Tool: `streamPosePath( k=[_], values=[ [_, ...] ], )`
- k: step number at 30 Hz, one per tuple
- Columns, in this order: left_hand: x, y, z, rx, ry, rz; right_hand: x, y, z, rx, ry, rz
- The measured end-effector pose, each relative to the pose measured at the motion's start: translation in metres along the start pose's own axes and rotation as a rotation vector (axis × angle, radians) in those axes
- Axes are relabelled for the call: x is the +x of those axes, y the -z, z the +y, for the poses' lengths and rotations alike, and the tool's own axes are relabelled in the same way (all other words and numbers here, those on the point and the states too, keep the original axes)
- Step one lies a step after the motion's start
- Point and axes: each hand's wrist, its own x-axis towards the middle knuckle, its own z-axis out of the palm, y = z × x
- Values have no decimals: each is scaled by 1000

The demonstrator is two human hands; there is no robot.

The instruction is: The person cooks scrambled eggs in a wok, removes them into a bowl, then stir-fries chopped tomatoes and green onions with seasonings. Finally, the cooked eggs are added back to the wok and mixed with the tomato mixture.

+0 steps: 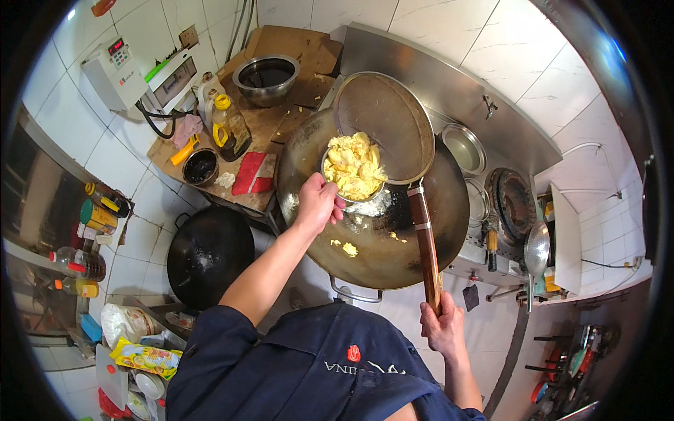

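My left hand (319, 204) grips the rim of a metal bowl (363, 200) heaped with cooked scrambled egg (354, 165). The bowl is over a large wok (295, 158). My right hand (443, 322) is closed around the wooden handle (424, 242) of a wide round mesh strainer (384, 121), whose head is over the wok's far side, beside the bowl. Small egg pieces (349, 249) and a white patch of liquid or foam (375, 204) lie in the wok. The bowl hides part of the wok and of the strainer's edge.
At the left, a cardboard-covered table (210, 126) holds an oil bottle (229, 131), a steel bowl of dark liquid (266, 79) and a small dark bowl (200, 167). Below it is a second black wok (210, 258). To the right are a perforated ladle (537, 247), a brush (491, 242) and a metal pot (463, 149).
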Motion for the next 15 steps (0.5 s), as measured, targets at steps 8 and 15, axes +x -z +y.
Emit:
streamPosePath(
  k=[8,15],
  values=[
    [-3,2,3,-35,-28,17,1,19,11,-241,113,64],
    [-2,13,6,-8,-60,18,-1,45,7,-532,326,158]
  ],
)
